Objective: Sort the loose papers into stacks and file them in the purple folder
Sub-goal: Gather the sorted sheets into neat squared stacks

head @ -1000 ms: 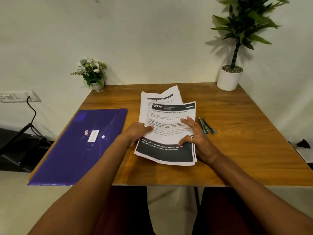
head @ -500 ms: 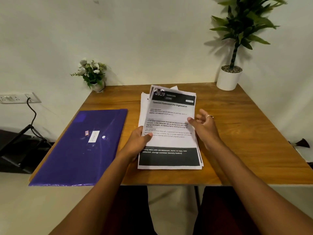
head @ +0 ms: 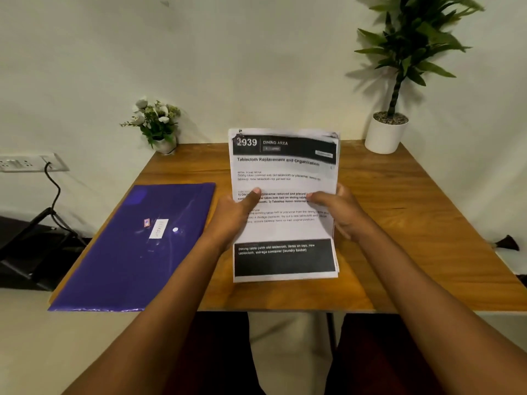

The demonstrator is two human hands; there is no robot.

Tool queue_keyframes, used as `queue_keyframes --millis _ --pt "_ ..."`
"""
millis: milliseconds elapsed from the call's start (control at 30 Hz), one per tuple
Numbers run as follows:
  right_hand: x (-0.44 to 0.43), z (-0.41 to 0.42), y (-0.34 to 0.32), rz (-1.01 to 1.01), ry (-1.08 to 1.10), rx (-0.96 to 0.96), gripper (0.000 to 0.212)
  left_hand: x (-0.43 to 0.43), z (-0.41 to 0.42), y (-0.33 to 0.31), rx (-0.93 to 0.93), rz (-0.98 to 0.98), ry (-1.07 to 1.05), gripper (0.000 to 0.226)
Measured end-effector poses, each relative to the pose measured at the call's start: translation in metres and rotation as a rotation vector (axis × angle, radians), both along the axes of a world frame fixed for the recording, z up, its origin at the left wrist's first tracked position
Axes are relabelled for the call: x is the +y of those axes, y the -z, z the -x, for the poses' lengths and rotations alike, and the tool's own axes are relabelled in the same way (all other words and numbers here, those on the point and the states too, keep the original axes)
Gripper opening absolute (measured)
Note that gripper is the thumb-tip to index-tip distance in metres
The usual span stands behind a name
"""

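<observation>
The flat purple plastic folder (head: 128,252) lies closed on the left of the wooden tabletop (head: 413,223), its near edge level with the tabletop's near edge and its snap flap fastened. Both hands are taken up, so a likely snag is that no hand is free to open it; freeing one would leave the sheets to a single grip.

Just right of the folder, the left hand (head: 231,215) holds the left edge of the stack of printed white papers (head: 285,232). The stack stands tilted near the middle of the tabletop, its lower edge apparently resting on the wood, though I cannot be sure. The sheets are not squared: a few edges peek out along the right side and the top corners look curled. If the stack is tapped or lifted unevenly, the back sheets could slide out or fan apart, and uneven pressure could crease the limp upper half.

The left grip is clamped on the papers, thumb laid across the printed face and fingers hidden behind. The right hand (head: 339,212) mirrors it at the right edge: thumb pressed on the front, fingers wrapped behind, wrist low over the tabletop.
</observation>
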State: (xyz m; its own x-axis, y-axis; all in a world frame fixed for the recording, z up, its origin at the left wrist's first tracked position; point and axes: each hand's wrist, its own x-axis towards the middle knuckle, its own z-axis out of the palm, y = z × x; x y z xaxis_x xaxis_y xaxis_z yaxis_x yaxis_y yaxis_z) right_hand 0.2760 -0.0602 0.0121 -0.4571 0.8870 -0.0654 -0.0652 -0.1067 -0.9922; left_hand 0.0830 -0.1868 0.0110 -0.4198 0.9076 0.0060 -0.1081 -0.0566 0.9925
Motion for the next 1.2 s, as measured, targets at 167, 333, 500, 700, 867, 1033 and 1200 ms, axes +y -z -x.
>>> queue_keyframes --millis 167,333,500,700,867,1033,1200 --pt "-0.004 0.001 -0.025 -0.281 0.03 -0.086 0.015 -0.004 -0.009 -0.027 0.236 -0.118 -0.126 0.024" --pt "-0.016 0.001 -0.016 -0.297 0.054 -0.139 0.013 -0.009 -0.02 -0.015 0.24 -0.162 -0.144 0.022" --pt "-0.019 -0.002 -0.017 -0.327 0.063 -0.125 0.007 -0.013 -0.021 -0.018 0.193 -0.201 -0.139 0.024" --pt "-0.022 -0.004 0.001 -0.3 0.075 -0.24 0.011 -0.017 -0.028 -0.01 0.192 -0.133 -0.095 0.014" --pt "-0.024 -0.004 0.006 -0.242 0.079 -0.222 0.012 -0.014 -0.024 -0.001 0.133 -0.143 -0.108 0.014" --pt "-0.031 -0.006 0.017 -0.248 0.055 -0.258 0.011 -0.015 -0.025 0.013 0.112 -0.104 -0.099 0.018" --pt "-0.03 -0.007 0.027 -0.225 0.02 -0.291 0.023 -0.012 -0.016 0.024 0.119 -0.089 -0.113 0.019"
